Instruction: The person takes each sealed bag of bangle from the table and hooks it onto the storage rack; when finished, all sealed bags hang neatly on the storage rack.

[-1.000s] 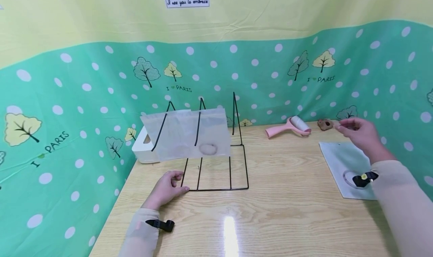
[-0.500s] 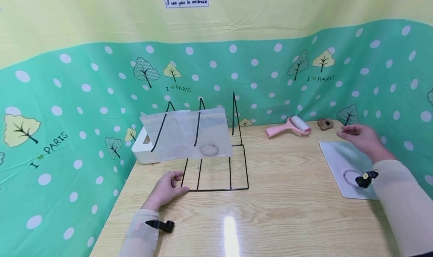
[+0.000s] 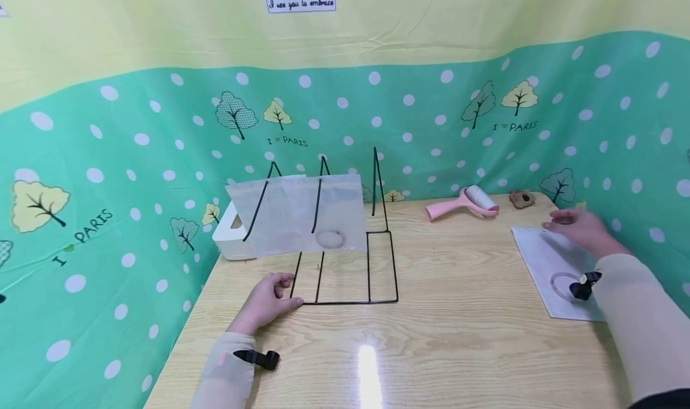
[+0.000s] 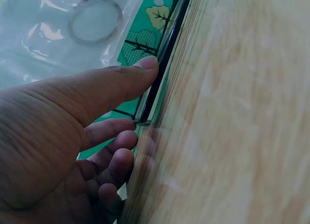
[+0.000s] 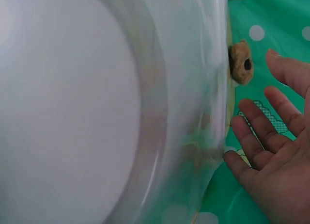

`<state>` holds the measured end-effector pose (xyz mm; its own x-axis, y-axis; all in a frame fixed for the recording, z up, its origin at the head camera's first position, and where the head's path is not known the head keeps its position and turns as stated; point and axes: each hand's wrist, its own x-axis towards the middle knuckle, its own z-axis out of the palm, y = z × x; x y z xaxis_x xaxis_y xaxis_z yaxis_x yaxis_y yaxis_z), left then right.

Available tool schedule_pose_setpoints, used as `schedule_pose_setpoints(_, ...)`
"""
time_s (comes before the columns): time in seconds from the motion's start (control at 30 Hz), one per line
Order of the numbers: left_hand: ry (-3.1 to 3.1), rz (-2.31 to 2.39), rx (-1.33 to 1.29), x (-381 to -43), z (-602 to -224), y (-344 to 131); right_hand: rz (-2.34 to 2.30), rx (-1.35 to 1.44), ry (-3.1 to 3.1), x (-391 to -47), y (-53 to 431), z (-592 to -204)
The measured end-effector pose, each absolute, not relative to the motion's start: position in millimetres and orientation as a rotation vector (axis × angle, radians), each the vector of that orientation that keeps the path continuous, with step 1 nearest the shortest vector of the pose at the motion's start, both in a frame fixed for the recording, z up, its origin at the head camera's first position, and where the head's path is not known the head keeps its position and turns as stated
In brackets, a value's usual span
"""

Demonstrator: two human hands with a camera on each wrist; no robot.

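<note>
Wire rack [image 3: 345, 303] sits left of centre in the head frame, its black base on the wooden table [image 3: 458, 349] and its pointed uprights rising toward the middle. It looks stiff and probably light, with thin, smooth rods that could slide or tip if pushed; the base bars near the lower corner seem the safest place to hold. One milky plastic bag [image 3: 345, 208] leans among the uprights at left, a white box [image 3: 232, 241] behind it. A second bag [image 3: 530, 259] lies flat at the right of the frame, a ring mark showing on it. Both bags are likely soft, slippery and easily creased, best taken by an edge, with the flat one lifted gently rather than dragged.

Left hand [image 3: 266, 301] holds the near left corner of the rack, the gap between thumb and bent fingers narrow; in the left wrist view the thumb tip lies against the black rod. Right hand [image 3: 582, 229] is fairly wide, fingers spread and slightly bent at the far edge of the flat bag, gripping nothing; whether a fingertip touches it I cannot tell. Just beyond, toward the upper right, are a small brown object [image 3: 521, 199] and a pink roller [image 3: 463, 204]
</note>
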<state>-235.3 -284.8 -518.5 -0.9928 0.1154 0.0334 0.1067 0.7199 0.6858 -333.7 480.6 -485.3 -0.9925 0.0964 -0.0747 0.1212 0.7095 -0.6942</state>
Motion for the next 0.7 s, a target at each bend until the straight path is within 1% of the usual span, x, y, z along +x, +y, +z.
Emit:
schedule_pose_setpoints(0.33, 2.907, 1.177, 0.204, -233, -517, -284, -1.137, 0.181, 2.913, -341, 487, -498)
schedule_pose_setpoints(0.7, 2.913, 1.154, 0.203, -234, -519, -286, -1.025, 0.19, 2.954, -347, 477, -502)
